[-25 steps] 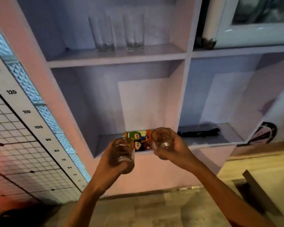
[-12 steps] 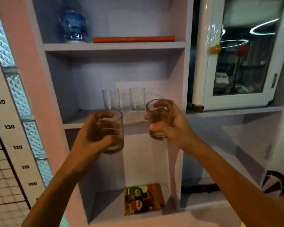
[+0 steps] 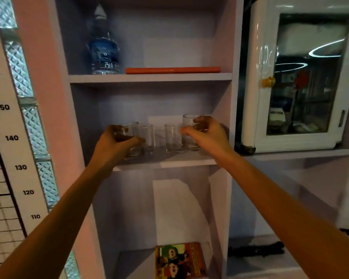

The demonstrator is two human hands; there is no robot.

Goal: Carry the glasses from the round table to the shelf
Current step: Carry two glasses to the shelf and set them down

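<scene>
Both hands are up at the middle shelf (image 3: 169,163), centre of frame. The left hand (image 3: 117,144) curls round the left glass (image 3: 132,128) from the side. The right hand (image 3: 207,131) grips the right glass (image 3: 188,120), thumb and fingers round its upper part. A third glass (image 3: 148,137) and a fourth glass (image 3: 172,137) stand on the shelf between them, each just beside a held one. I can't tell if either held glass has its base down yet.

Risks: the spacing is tight, so a sideways nudge on set-down could clink or tip a standing glass. The left glass looks near the front edge, and releasing it before it sits flat could drop it. Fingers withdrawing could drag a neighbour.
</scene>
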